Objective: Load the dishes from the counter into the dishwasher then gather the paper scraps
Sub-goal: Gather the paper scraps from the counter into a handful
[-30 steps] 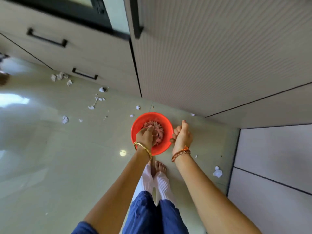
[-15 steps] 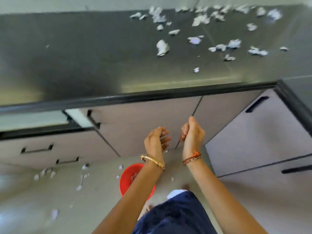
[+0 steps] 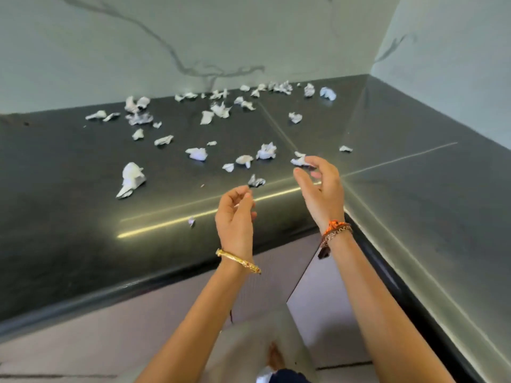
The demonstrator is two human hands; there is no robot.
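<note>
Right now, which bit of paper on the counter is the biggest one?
The long crumpled scrap lying alone at the left of the counter. It is taller and bulkier than the other scraps, with bare dark surface all round it.

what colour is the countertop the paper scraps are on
Dark grey to black and glossy, the countertop shows in the head view.

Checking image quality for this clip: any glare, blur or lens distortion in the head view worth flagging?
Head view: bright glare streak on the dark counter near its front edge; wide-angle lens bows the counter edges; paper scraps are fairly sharp; left hand and right hand are slightly soft; the floor at the bottom is blurred.
</note>
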